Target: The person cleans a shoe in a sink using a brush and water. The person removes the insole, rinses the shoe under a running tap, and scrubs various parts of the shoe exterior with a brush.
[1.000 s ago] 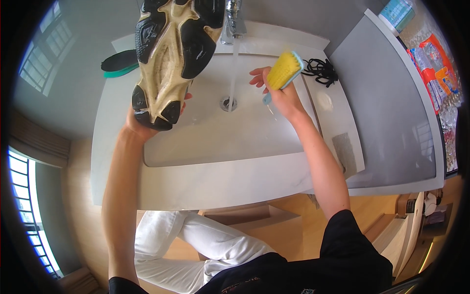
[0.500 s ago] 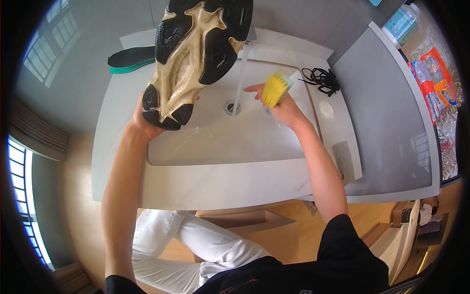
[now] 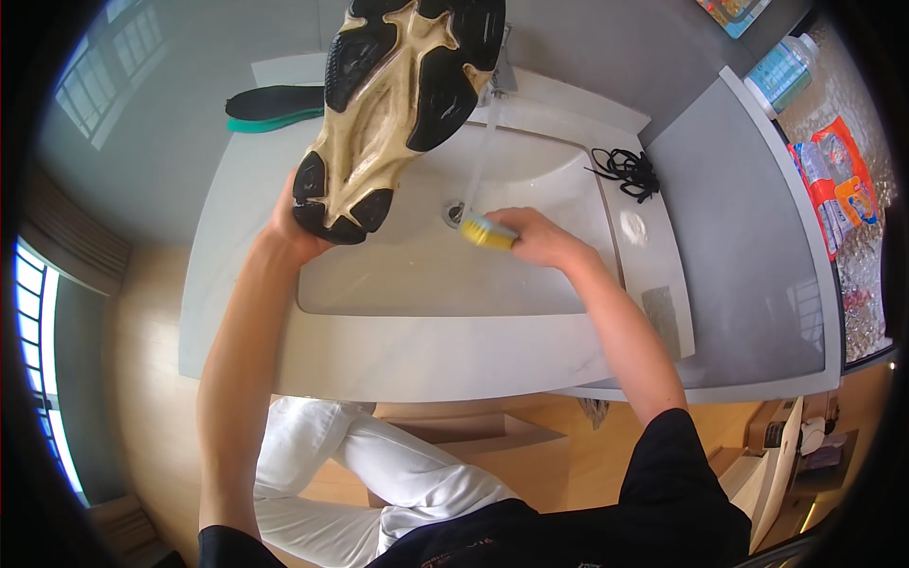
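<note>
My left hand (image 3: 295, 232) grips a shoe (image 3: 379, 118) by its heel end, with the black and cream sole facing me and the toe cut off by the top of the picture. The shoe is over the left part of the white sink (image 3: 398, 293). Over the basin, near the drain (image 3: 454, 213), my right hand (image 3: 538, 237) is closed on a small scrub brush (image 3: 490, 232) with yellow bristles, slightly blurred. A stream of water (image 3: 485, 156) falls from the tap (image 3: 502, 76) beside the brush.
A black and green insole (image 3: 275, 109) lies on the counter at the left. Black shoelaces (image 3: 627, 173) and a patch of white powder (image 3: 632, 227) are on the right rim. Beyond a grey partition (image 3: 739, 246) stand a blue-labelled bottle (image 3: 784, 74) and an orange-red packet (image 3: 838, 185).
My right hand has lowered and turned the brush, bringing it down and left toward the water stream. The shoe has shifted slightly right in the picture as the view moved a little.
</note>
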